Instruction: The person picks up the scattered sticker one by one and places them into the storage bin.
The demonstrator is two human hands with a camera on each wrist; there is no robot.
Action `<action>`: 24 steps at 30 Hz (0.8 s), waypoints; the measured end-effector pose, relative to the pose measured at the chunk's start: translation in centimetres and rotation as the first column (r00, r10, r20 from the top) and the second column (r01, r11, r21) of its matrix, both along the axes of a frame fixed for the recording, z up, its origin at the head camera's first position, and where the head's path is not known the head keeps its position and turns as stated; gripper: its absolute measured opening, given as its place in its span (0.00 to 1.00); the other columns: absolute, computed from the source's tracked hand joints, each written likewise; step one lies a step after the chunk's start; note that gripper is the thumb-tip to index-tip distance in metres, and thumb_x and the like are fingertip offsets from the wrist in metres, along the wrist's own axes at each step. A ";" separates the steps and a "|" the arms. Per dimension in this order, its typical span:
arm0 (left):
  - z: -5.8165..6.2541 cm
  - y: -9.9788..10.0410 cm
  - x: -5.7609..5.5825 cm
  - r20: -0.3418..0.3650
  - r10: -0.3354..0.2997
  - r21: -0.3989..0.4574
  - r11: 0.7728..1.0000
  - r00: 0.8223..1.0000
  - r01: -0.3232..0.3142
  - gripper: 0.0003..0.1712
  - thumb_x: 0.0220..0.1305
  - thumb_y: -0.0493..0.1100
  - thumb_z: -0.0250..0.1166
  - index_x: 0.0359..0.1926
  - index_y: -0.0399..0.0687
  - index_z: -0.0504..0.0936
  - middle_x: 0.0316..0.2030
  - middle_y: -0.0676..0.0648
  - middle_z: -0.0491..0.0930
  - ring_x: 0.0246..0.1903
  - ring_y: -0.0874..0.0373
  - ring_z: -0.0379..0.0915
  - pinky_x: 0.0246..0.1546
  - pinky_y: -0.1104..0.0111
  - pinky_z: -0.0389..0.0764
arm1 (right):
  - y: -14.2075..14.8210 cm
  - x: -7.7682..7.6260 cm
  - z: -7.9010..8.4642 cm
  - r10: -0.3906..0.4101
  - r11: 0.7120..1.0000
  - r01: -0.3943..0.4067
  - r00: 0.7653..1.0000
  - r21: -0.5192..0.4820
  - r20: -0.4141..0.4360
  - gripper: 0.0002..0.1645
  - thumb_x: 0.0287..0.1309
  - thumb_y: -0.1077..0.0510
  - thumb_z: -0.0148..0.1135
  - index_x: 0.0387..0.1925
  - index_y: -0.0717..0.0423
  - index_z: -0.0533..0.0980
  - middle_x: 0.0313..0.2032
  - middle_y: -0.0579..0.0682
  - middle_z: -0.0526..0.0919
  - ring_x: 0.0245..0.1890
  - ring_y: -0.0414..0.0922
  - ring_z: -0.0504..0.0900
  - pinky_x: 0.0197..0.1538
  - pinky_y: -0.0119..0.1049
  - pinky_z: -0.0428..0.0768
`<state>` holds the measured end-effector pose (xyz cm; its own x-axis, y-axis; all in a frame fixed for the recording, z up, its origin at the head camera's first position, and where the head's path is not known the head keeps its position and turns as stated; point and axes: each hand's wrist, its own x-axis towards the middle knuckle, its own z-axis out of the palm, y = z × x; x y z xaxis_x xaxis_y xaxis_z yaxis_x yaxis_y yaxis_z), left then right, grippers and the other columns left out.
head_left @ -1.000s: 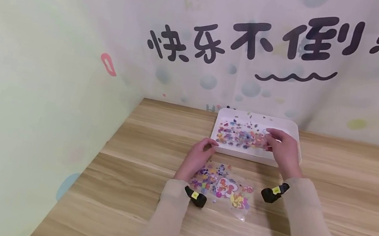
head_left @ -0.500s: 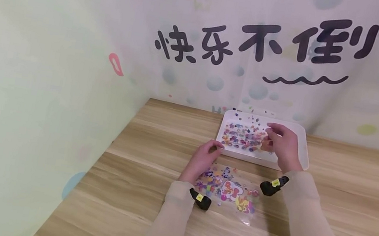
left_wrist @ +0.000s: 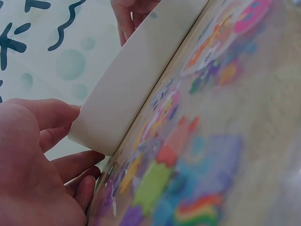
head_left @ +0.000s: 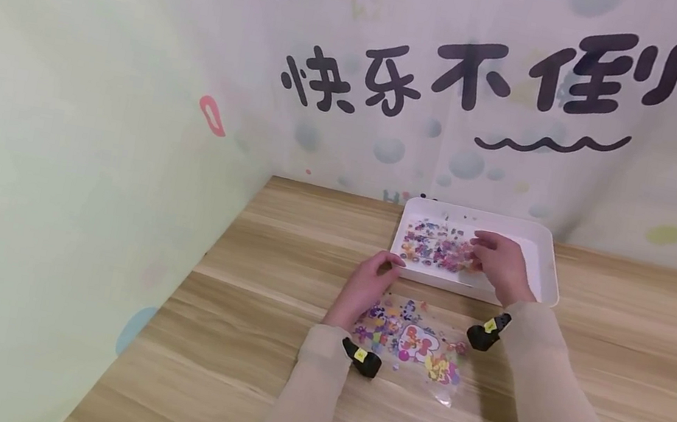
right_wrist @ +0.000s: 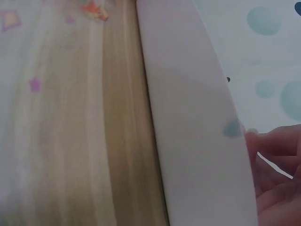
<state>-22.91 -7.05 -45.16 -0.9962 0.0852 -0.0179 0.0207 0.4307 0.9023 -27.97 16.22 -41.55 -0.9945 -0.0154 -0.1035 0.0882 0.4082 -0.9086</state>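
Note:
A shallow white tray (head_left: 546,257) stands by the wall, with a clear sticker sheet (head_left: 429,249) covered in small colourful pictures in it. My left hand (head_left: 364,284) holds the tray's near left corner; in the left wrist view its index finger lies over the rim and the other fingers are at the base. Over the tray's right half, my right hand (head_left: 503,268) has bent fingers at the right end of the sheet and seems to pinch it. The tray wall hides part of that hand in the right wrist view.
In front of the tray lies another clear sticker sheet (head_left: 423,345) with larger cartoon pictures, its left end partly under my left forearm. A printed cloth wall (head_left: 348,153) rises behind the tray, with another along the left. The wooden table (head_left: 622,363) extends to the right.
My right hand dips lower over the tray, and the far part of the sheet sinks with it. My left hand stays at the corner. The whole scene shifts right in the head view.

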 end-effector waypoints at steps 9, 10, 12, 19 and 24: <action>0.2 0.3 0.1 -0.006 -0.007 0.000 1.000 1.000 0.007 0.09 0.62 0.52 0.54 0.43 0.64 0.75 0.52 0.59 0.71 0.55 0.60 0.63 0.54 0.62 0.64 | 0.0 1.1 0.7 -0.006 1.000 0.006 1.000 0.028 0.006 0.28 0.59 0.47 0.52 0.57 0.57 0.66 0.51 0.57 0.73 0.38 0.45 0.78 0.44 0.47 0.75; 0.2 0.3 0.1 -0.005 -0.006 0.001 1.000 1.000 0.006 0.09 0.62 0.52 0.54 0.43 0.64 0.75 0.52 0.59 0.71 0.55 0.60 0.63 0.54 0.62 0.64 | 0.0 1.2 0.7 0.007 1.000 -0.007 1.000 0.026 -0.001 0.29 0.59 0.46 0.51 0.57 0.57 0.66 0.52 0.57 0.72 0.38 0.45 0.78 0.46 0.49 0.73; 0.2 0.3 0.1 -0.001 -0.005 -0.002 1.000 1.000 0.005 0.09 0.62 0.52 0.54 0.43 0.65 0.75 0.52 0.59 0.71 0.55 0.60 0.63 0.54 0.62 0.64 | 0.1 1.1 0.5 0.014 1.000 -0.013 1.000 0.018 -0.020 0.28 0.60 0.46 0.50 0.56 0.58 0.67 0.51 0.58 0.72 0.40 0.48 0.78 0.47 0.50 0.73; 0.4 0.3 0.2 0.007 0.000 0.002 1.000 1.000 0.000 0.09 0.62 0.52 0.54 0.43 0.65 0.75 0.53 0.58 0.70 0.56 0.60 0.62 0.55 0.61 0.63 | 0.8 -0.1 -1.2 0.019 1.000 -0.020 0.999 -0.012 -0.045 0.27 0.60 0.42 0.48 0.53 0.56 0.69 0.45 0.54 0.76 0.42 0.48 0.76 0.34 0.33 0.78; 0.3 0.2 0.2 0.008 0.004 -0.005 1.000 1.000 -0.004 0.08 0.62 0.53 0.54 0.42 0.67 0.74 0.52 0.59 0.71 0.56 0.60 0.62 0.55 0.61 0.63 | 0.8 0.1 -1.0 0.017 1.000 -0.018 0.999 -0.018 -0.042 0.26 0.60 0.43 0.48 0.53 0.56 0.69 0.47 0.55 0.75 0.41 0.47 0.77 0.33 0.33 0.78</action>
<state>-22.75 -6.85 -44.91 -0.9963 0.0815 -0.0260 0.0121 0.4349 0.9004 -27.83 17.03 -42.58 -0.9975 -0.0346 -0.0609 0.0425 0.3922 -0.9189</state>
